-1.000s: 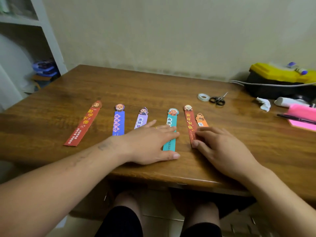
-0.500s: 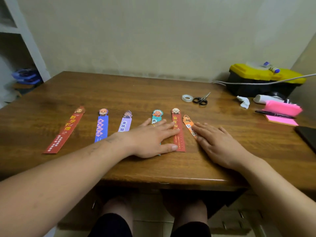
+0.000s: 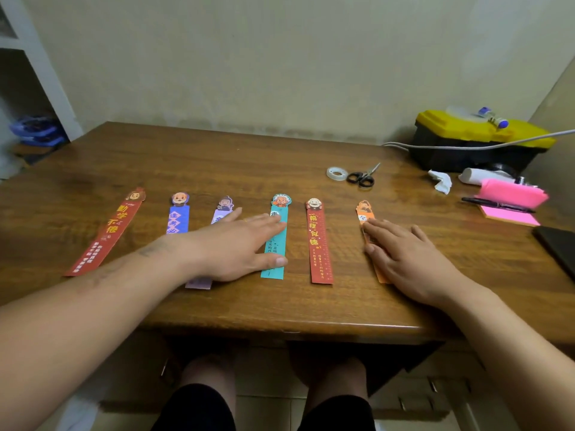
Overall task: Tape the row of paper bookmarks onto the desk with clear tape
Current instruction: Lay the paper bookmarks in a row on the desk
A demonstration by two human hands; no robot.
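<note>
The tape roll [image 3: 336,173] lies beyond the bookmark row [image 3: 319,241] on the table [image 3: 217,163], seemingly nearer the right hand [image 3: 404,259]. Both hands press flat, fingers straight: the right on the orange bookmark [image 3: 364,213], the left hand [image 3: 230,247] on the teal bookmark [image 3: 278,244].

We've got the bookmarks [image 3: 320,244] in a row along the front of the desk [image 3: 217,157], tape roll [image 3: 336,173] behind them to the right, scissors [image 3: 361,177] just right of it, toolbox [image 3: 460,158] in the back-right corner.
</note>
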